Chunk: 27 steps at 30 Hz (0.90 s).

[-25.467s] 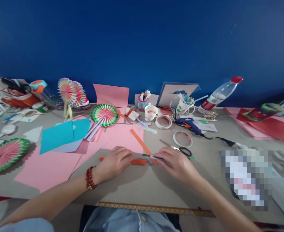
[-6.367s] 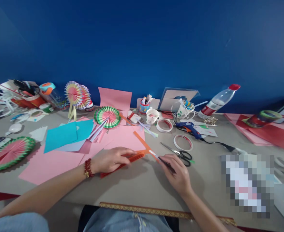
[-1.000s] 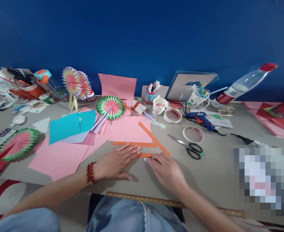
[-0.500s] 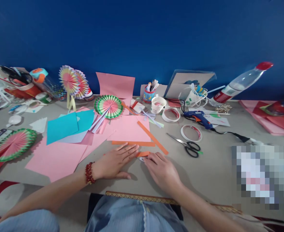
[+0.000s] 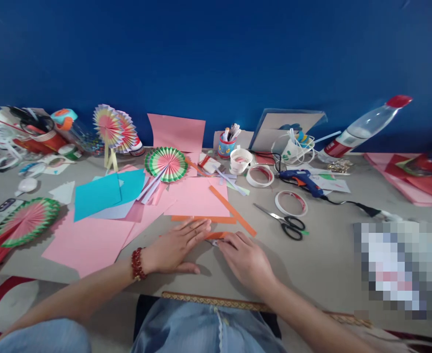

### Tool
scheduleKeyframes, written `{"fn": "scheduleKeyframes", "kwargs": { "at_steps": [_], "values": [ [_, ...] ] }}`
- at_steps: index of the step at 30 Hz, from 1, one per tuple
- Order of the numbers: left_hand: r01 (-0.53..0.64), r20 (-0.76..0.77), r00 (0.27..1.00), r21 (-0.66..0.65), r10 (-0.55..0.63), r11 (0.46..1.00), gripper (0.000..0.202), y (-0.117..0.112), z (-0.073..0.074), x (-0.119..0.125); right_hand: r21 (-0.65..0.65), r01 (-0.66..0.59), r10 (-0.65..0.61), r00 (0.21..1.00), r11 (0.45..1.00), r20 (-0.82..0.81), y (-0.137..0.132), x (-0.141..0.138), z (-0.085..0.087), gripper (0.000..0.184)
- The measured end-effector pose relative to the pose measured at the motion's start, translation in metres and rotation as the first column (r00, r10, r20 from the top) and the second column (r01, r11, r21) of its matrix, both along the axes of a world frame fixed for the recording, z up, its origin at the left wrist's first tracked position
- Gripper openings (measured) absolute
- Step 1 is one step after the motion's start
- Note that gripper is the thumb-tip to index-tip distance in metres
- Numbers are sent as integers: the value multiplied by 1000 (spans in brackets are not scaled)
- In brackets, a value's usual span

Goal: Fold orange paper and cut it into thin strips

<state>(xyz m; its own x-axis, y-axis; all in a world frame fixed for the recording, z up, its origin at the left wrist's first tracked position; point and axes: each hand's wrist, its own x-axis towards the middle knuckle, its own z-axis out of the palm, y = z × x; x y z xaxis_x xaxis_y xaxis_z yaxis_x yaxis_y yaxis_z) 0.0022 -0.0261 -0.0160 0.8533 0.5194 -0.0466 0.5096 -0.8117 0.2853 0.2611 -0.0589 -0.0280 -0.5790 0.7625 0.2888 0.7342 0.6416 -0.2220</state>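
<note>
My left hand [image 5: 181, 247] lies flat with its fingers extended, pressing on an orange paper strip [image 5: 216, 235] on the table. My right hand [image 5: 247, 257] is closed, its fingertips curled down at the right end of that strip. A small pale piece [image 5: 213, 242] shows between the two hands, against my right fingertips; I cannot make out what it is. Just beyond lie another orange strip [image 5: 201, 219], a slanted orange strip [image 5: 234, 212] and a sheet of pink paper [image 5: 197, 196].
Scissors [image 5: 291, 228] and a tape roll [image 5: 291, 203] lie right of my hands, with a blue glue gun [image 5: 306, 181] behind. Pleated paper fans [image 5: 168, 164], turquoise paper [image 5: 96, 195] and pink sheets [image 5: 90, 242] spread to the left. A plastic bottle [image 5: 366, 128] leans against the blue wall.
The view has shifted slightly. Less of the orange strip and the pale piece shows between my hands. Both hands stay in nearly the same place.
</note>
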Motion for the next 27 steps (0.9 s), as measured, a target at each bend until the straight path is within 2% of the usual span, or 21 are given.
{"fn": "scheduleKeyframes", "kwargs": {
  "at_steps": [5, 8, 14, 21, 27],
  "values": [
    [37, 68, 997, -1, -37, 999, 111, 5, -5, 19, -3, -17, 17, 1000, 1000, -14, 2, 23, 3, 21],
    [73, 99, 992, 3, -72, 997, 110, 11, -2, 29, -19, -9, 8, 999, 1000, -37, 2, 35, 5, 23],
    [52, 10, 999, 89, -53, 995, 65, 15, 10, 17, -21, -1, -1, 998, 1000, -65, 2, 40, 4, 22],
    [104, -79, 992, 113, -95, 988, 82, 13, -5, 5, 14, -1, 2, 998, 1000, -64, 2, 32, 3, 19],
    [111, -72, 992, 130, -102, 985, 84, 13, -3, 6, 11, 4, -4, 998, 1000, -63, -1, 27, 2, 22]
  ]
}}
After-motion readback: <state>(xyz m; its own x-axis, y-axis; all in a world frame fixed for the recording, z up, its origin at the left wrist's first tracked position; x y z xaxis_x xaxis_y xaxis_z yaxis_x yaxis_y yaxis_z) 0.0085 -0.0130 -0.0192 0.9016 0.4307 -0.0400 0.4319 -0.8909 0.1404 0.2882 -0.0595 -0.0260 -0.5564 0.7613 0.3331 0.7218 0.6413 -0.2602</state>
